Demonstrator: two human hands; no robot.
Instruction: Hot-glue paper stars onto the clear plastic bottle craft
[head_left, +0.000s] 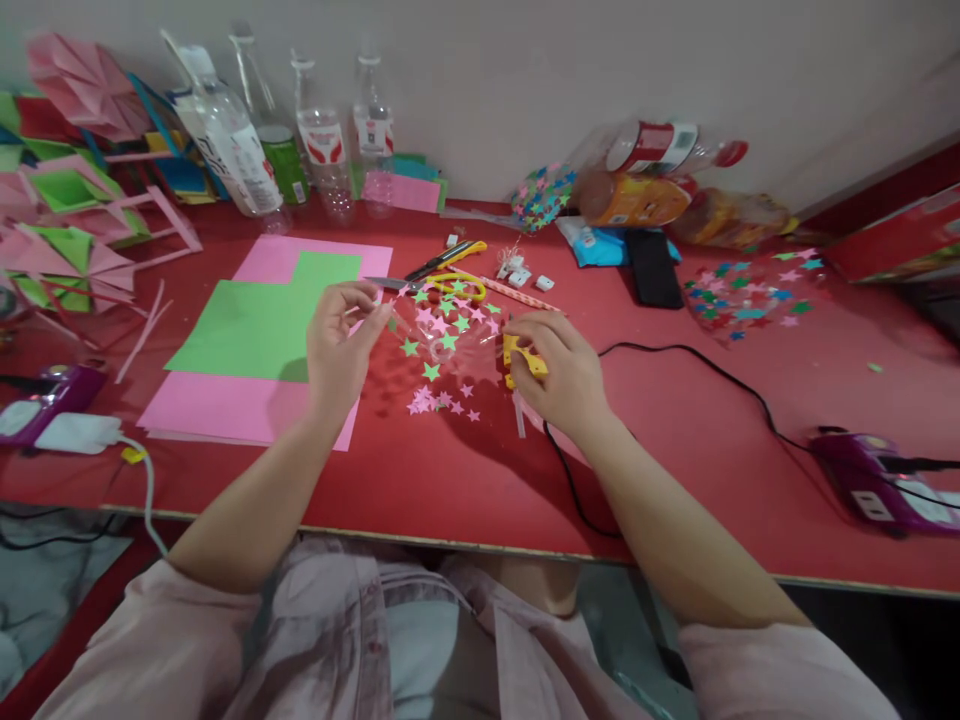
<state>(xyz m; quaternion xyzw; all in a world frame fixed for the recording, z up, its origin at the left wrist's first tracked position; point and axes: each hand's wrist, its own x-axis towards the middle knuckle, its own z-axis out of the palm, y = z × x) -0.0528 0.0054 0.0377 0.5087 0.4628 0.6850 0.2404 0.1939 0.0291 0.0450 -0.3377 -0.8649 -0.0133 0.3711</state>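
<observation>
My left hand (341, 330) is closed in a pinch at the left edge of a clear piece dotted with pink and green stars (448, 341). At the right edge of the same clear piece, my right hand (559, 370) has its fingers closed, beside a yellow tool (526, 362). The clear piece seems to hang between both hands, above the red table. Loose pink stars (429, 400) lie under it. Behind it are scissors with yellow handles (469, 286) and a yellow-handled cutter (446, 260).
Pink (217, 410) and green paper (240, 330) lie at the left. Plastic bottles (322, 140) stand along the wall, with more lying at the back right. A phone (654, 268), a starry decoration (754, 295), a black cable (690, 355) and purple power strips (874, 480) are also there.
</observation>
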